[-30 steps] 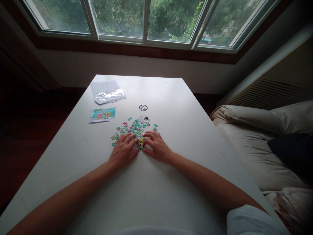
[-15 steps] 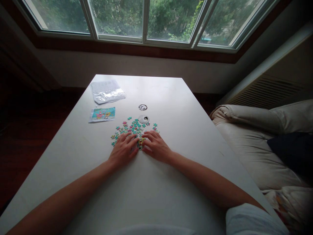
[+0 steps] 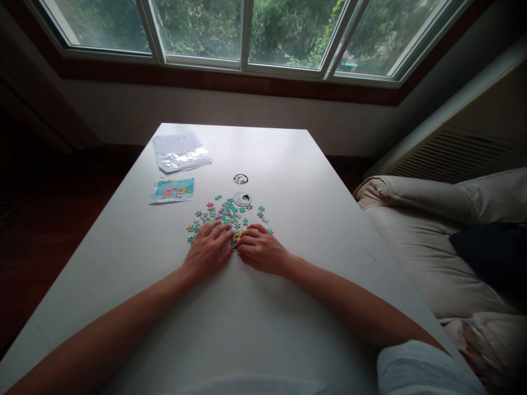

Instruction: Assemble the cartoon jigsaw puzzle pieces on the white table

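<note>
Under a wide window, a white table [image 3: 296, 164] fills the head view, with a pale sofa [image 3: 432, 247] at its right. Small teal, pink and yellow puzzle pieces [image 3: 224, 211] lie scattered near the middle, and a joined yellow patch [image 3: 237, 236] sits at their near edge. The left hand [image 3: 208, 249] lies flat, fingers loosely spread over the pieces. The right hand [image 3: 261, 249] curls its fingertips against the yellow patch; whether they pinch it cannot be told. Beyond lie a round lid [image 3: 242, 198], a picture card [image 3: 173, 190] and a plastic bag [image 3: 180, 152].
</note>
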Available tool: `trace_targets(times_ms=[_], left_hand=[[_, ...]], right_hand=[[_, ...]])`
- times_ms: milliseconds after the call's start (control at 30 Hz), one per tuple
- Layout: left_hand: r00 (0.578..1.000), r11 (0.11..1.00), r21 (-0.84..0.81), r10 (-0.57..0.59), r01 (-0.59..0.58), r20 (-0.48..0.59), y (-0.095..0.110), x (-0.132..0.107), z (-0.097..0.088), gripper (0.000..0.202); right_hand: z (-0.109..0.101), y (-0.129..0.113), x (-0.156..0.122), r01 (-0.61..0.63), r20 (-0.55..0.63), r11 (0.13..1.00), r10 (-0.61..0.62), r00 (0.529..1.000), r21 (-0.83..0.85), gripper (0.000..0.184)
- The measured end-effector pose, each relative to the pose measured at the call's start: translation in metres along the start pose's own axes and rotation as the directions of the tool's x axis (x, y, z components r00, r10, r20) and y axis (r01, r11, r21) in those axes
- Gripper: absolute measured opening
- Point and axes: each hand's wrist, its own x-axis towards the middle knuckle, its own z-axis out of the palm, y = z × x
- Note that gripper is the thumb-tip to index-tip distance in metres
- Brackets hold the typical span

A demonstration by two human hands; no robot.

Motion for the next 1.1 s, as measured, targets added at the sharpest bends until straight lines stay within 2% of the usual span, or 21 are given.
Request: trace_targets(times_ms=[333,500,667,733,800,867,967,1033,1100], left_hand=[[1.000,1.000,0.003,-0.001,0.001,-0.006,-0.002,-0.001,0.001,0.039],[1.000,1.000,-0.002,0.007,-0.007,-0.009,-0.002,-0.001,0.001,0.042],[1.000,1.000,-0.010,-0.001,0.001,-0.005,-0.003,-0.001,0.002,0.042],[1.000,1.000,-0.009,-0.001,0.001,0.001,-0.003,-0.001,0.002,0.042],[1.000,1.000,-0.009,-0.001,0.001,0.005,-0.002,-0.001,0.001,0.042],[1.000,1.000,-0.013,0.001,-0.001,0.004,-0.002,-0.001,0.000,0.043],[1.000,1.000,-0.018,0.016,-0.016,0.003,0.000,-0.001,-0.003,0.042],[0.999,0.999,-0.015,0.031,-0.031,0.007,0.002,-0.001,-0.004,0.041],[0.999,0.999,-0.012,0.052,-0.052,0.009,0.003,-0.002,-0.006,0.038]], right_hand=[[0.003,-0.001,-0.006,0.066,-0.055,0.998,-0.066,0.996,-0.010,0.018],[0.003,-0.002,-0.007,0.014,-0.089,1.000,-0.012,0.996,0.016,0.015],[0.002,-0.004,-0.003,-0.008,-0.025,1.000,0.008,1.000,0.008,0.021],[0.000,0.001,-0.003,-0.017,-0.014,1.000,0.017,1.000,0.010,0.022],[-0.005,0.011,-0.006,-0.085,-0.032,0.996,0.085,0.996,-0.009,0.023],[-0.011,0.025,-0.011,-0.266,-0.101,0.962,0.260,0.960,-0.062,0.025],[-0.015,0.047,-0.018,-0.514,-0.211,0.853,0.488,0.847,-0.091,0.021],[-0.014,0.056,-0.020,-0.586,-0.234,0.804,0.554,0.799,-0.095,0.018],[-0.012,0.059,-0.022,-0.618,-0.223,0.778,0.586,0.779,-0.114,0.013]])
